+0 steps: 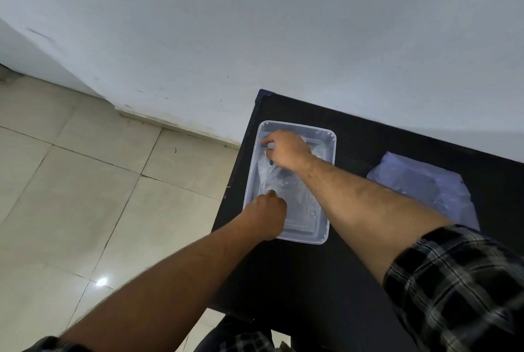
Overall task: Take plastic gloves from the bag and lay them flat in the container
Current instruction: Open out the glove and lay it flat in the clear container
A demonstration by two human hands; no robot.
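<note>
A clear rectangular plastic container (326, 227) sits near the left edge of a black table (326, 280). Inside it lies a thin transparent plastic glove (286, 181). My right hand (286, 149) is over the far end of the container, fingers pinching the glove's far part. My left hand (268, 214) is at the near end, fingers closed on the glove's near part. A translucent bluish bag (425, 184) of gloves lies flat on the table to the right of the container, touched by neither hand.
The table stands against a white wall (283, 25). Its left edge drops to a beige tiled floor (85, 181) just beside the container. My checked sleeve (459, 286) covers the near right of the table.
</note>
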